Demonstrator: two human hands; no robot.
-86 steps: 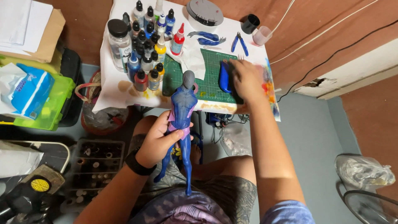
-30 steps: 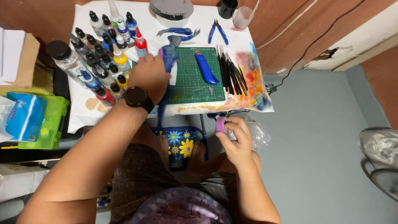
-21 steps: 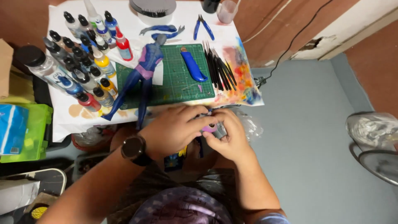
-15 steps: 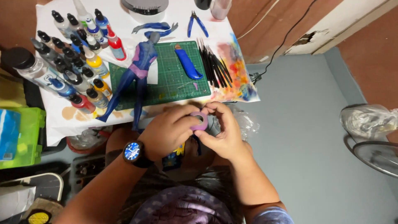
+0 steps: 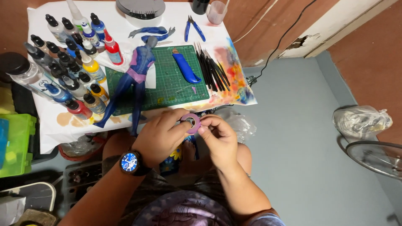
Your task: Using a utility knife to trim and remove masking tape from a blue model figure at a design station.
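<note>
A small roll of purple tape [image 5: 191, 122] is held between both hands just below the table's front edge. My left hand [image 5: 159, 136], with a wristwatch on its wrist, grips the roll from the left. My right hand [image 5: 218, 136] pinches at the roll's right side with fingertips. A blue and purple figure [image 5: 132, 77] without arms lies face down on the green cutting mat [image 5: 176, 83], legs running off toward the lower left.
Several paint bottles [image 5: 69, 71] crowd the table's left. A blue craft knife [image 5: 184, 67], a row of dark brushes [image 5: 211, 69], blue pliers [image 5: 193, 28] and loose blue figure arms [image 5: 150, 31] lie around the mat. A green box [image 5: 16, 144] sits left; grey floor to the right.
The figure was laid down on the mat by my left hand. My right hand brought up the purple tape roll, and both hands closed on it in front of the table.
</note>
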